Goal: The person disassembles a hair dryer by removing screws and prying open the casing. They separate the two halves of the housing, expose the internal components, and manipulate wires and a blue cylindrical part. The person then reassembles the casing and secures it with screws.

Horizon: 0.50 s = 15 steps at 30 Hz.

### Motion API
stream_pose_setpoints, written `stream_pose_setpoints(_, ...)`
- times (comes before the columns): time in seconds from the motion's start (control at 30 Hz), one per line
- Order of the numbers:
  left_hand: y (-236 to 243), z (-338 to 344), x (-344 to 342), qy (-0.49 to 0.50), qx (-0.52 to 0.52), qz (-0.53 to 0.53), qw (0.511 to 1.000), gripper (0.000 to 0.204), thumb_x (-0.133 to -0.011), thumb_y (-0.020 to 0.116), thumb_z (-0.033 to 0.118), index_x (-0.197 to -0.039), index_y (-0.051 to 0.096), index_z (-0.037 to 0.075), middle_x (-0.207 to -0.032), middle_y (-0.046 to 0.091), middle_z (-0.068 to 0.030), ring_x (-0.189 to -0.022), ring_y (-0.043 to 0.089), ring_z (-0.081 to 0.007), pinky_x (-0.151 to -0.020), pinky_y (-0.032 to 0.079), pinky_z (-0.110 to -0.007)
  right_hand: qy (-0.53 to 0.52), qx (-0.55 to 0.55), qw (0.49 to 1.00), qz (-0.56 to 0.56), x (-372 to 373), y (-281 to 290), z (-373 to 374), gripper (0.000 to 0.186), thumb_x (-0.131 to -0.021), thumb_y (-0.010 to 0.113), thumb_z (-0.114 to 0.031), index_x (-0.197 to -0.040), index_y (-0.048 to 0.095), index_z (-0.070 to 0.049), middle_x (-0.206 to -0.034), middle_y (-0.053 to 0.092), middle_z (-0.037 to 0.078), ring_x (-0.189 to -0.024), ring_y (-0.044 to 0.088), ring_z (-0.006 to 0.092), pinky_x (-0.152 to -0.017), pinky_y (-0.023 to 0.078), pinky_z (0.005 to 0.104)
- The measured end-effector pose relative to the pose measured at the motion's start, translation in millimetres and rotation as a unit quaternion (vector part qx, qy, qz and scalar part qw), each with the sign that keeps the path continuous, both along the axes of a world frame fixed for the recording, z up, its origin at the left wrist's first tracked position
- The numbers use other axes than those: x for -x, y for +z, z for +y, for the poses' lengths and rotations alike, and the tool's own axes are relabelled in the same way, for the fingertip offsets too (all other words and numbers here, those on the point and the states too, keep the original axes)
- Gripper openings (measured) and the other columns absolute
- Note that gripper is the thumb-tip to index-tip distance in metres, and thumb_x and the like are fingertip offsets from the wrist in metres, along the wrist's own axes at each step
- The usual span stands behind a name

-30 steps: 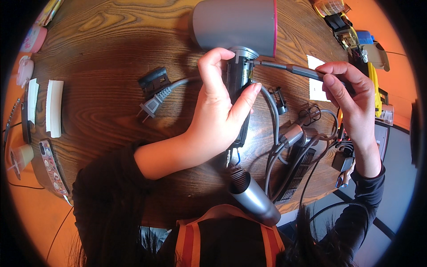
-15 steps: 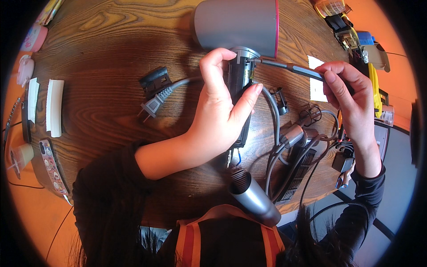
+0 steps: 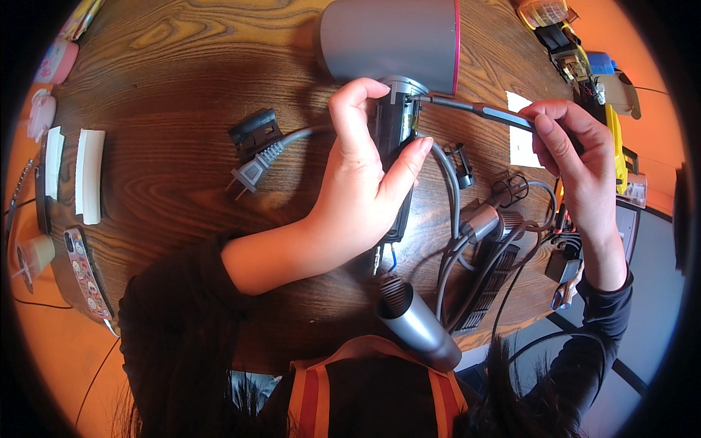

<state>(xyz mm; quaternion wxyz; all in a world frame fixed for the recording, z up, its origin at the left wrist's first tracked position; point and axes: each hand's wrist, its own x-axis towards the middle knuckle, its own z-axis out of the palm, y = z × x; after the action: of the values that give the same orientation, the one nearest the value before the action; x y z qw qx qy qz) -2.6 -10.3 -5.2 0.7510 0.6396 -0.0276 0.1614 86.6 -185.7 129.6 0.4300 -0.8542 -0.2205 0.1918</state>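
A grey hair dryer [image 3: 387, 44] with a pink rim lies at the far middle of the table, its black inner handle bared and pointing toward me. My left hand [image 3: 365, 160] is wrapped round that handle, thumb on the right side. Between the fingertips of my right hand [image 3: 573, 142] is a slim screwdriver [image 3: 500, 114], held almost level. Its tip meets the upper end of the handle, just below the dryer's head. Blue and bare-ended wires come out of the handle's lower end, above a loose silver handle sleeve [image 3: 420, 328] with the cord in it.
A power plug [image 3: 252, 171] and a black plastic part [image 3: 255, 131] lie left of my left hand. Coiled grey cord [image 3: 449, 190] and a dark slotted part [image 3: 493, 288] are on the right. A phone [image 3: 86, 274] rests at the left edge; tools [image 3: 617, 146] crowd the right edge.
Almost nothing differs. My right hand and the screwdriver have shifted very slightly, while my left hand stays on the handle.
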Motion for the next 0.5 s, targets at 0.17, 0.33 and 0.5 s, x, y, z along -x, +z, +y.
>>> stream_pose_setpoints(0.17, 1.7, -1.4, 0.5, -0.015, 0.054, -0.004, 0.998, 0.049, -0.086, 0.049, -0.004, -0.121, 0.018, 0.011, -0.111, 0.041, -0.0149, -0.075, 0.052, -0.0122, -0.057, 0.052, -0.024, -0.006, 0.009, 1.000, 0.016, 0.0, 2.3, 2.0, 0.019, -0.089, 0.057, -0.016, -0.095, 0.062, 0.001, -0.076, 0.059, -0.001, -0.060, 0.047, 0.0023, -0.054, 0.038, 0.0152)
stream_pose_setpoints(0.33, 1.5, -0.5, 0.3, 0.000, 0.015, -0.001, 1.000, 0.049, -0.086, 0.049, -0.005, -0.121, 0.018, 0.011, -0.111, 0.040, -0.0150, -0.075, 0.052, -0.0122, -0.058, 0.052, -0.024, -0.008, 0.032, 0.992, 0.124, 1.2, 18.7, 9.5, 0.017, -0.089, 0.058, -0.015, -0.098, 0.059, -0.001, -0.072, 0.056, -0.002, -0.055, 0.047, 0.0028, -0.051, 0.037, 0.0154)
stream_pose_setpoints(0.5, 2.0, -1.5, 0.6, -0.013, 0.047, 0.003, 0.999, 0.049, -0.086, 0.049, -0.005, -0.121, 0.018, 0.011, -0.111, 0.041, -0.0151, -0.074, 0.053, -0.0122, -0.058, 0.052, -0.024, 0.067, 0.032, 0.992, -0.100, -2.0, 9.2, 14.7, 0.013, -0.087, 0.059, -0.012, -0.097, 0.057, -0.003, -0.075, 0.056, -0.003, -0.056, 0.048, 0.0027, -0.052, 0.038, 0.0151)
